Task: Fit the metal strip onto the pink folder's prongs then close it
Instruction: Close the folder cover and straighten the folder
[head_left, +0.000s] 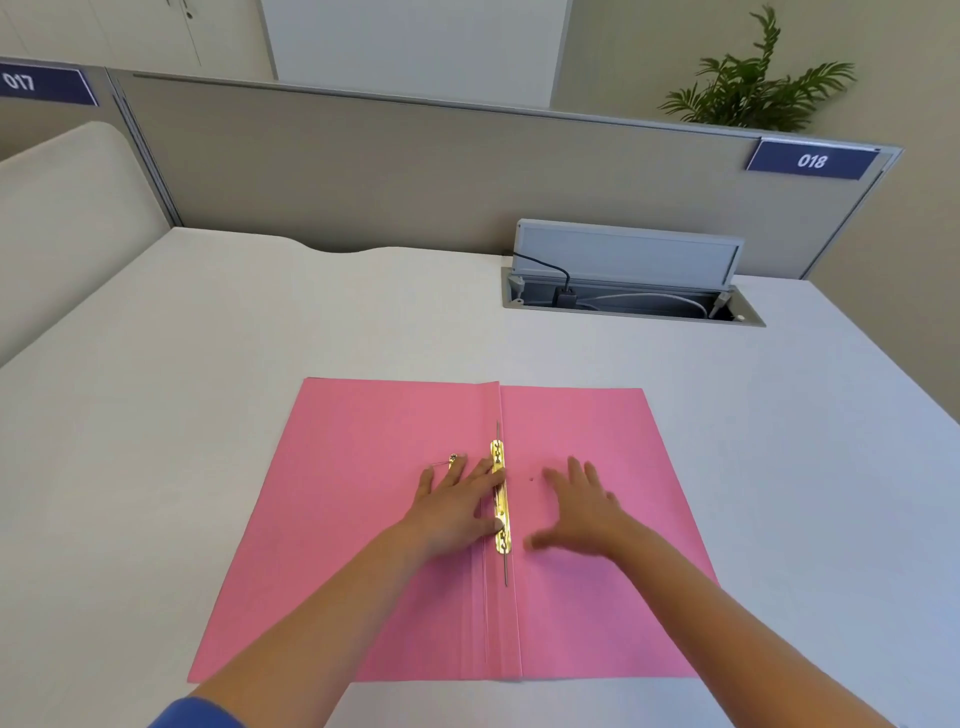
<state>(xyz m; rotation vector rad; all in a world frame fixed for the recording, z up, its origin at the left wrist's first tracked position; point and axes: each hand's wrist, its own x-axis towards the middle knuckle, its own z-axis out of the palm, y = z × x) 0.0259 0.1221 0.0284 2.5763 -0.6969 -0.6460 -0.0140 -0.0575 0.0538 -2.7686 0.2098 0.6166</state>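
Observation:
The pink folder (597, 571) lies open and flat on the white desk, spine running away from me. A gold metal strip (500, 496) sits along the spine, with thin grey prongs sticking out beyond both of its ends. My left hand (457, 506) rests flat on the left leaf, fingers spread, thumb and fingertips touching the strip. My right hand (579, 501) hovers or rests flat on the right leaf, fingers apart, slightly blurred, holding nothing. A small metal piece (453, 458) lies on the left leaf just beyond my left fingertips.
An open cable box (631, 306) with a raised grey lid and cords is set into the desk at the back right. A grey partition (415, 176) with labels 017 and 018 bounds the far edge. A potted plant (753, 88) stands behind it.

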